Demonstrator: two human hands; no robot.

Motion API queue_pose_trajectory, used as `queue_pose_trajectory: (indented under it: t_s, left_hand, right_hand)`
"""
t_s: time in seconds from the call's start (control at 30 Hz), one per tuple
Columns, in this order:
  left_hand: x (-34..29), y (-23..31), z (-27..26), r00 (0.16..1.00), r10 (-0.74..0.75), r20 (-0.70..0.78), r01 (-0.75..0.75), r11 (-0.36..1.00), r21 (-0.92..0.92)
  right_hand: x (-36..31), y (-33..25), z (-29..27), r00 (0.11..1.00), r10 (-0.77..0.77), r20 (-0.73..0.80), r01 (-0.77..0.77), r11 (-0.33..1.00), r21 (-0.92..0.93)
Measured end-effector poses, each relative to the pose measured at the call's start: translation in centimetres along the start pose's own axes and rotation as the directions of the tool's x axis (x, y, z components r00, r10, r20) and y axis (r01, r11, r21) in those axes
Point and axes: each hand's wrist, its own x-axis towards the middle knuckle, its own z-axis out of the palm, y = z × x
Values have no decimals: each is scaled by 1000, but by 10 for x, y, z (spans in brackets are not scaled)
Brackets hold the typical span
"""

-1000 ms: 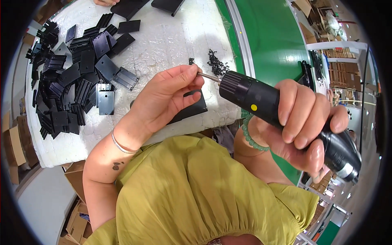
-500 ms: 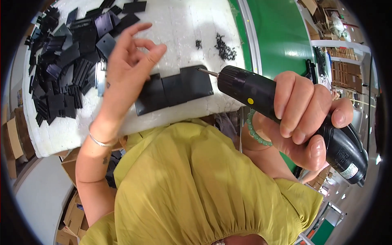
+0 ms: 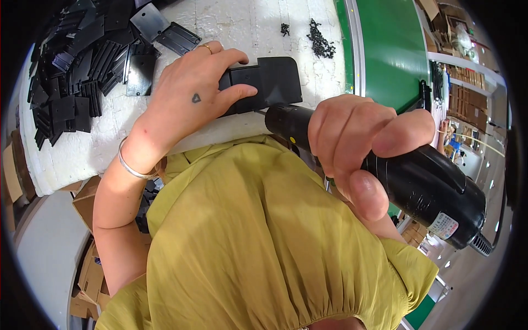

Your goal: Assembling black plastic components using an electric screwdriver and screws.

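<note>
A black electric screwdriver (image 3: 423,190) is gripped in my right hand (image 3: 352,137), its body slanting up to the left. Its thin bit meets the near edge of a flat black panel (image 3: 279,82); the tip is too small to make out. The panel is made up of stepped plates lying side by side on the white padded table top. My left hand (image 3: 187,91) grips the panel's left part, thumb lying on top and index finger by the far edge. The other fingers and the panel's left end are hidden under that hand.
Many loose black plates (image 3: 88,71) are heaped on the left of the white table top (image 3: 236,132). Small black screws (image 3: 320,41) lie in a pile beyond the panel, a smaller cluster (image 3: 285,29) beside them. A green surface (image 3: 390,49) adjoins on the right.
My left hand has come down from above the table onto the panel. The screwdriver's bit has moved from the panel's far right part to its near edge.
</note>
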Motion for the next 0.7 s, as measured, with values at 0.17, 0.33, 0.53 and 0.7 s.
queue_pose_trajectory:
  t_s: [0.17,0.33,0.53,0.7]
  left_hand:
    - [-2,-1,3,997,39,-59,-40,999,-15]
    - [-3,-2,6,999,6,-52,-9,999,-47]
    - [-2,-1,6,999,-8,-48,4,995,-97]
    - [-3,2,0,997,-75,38,79,989,-121]
  right_hand:
    - [6,0,-3,995,5,95,-3,1000,-29]
    - [13,2,-4,985,28,173,-22,999,-34]
    - [21,-4,-1,964,75,255,-56,995,-79]
    - [21,3,2,961,34,273,-11,996,-86]
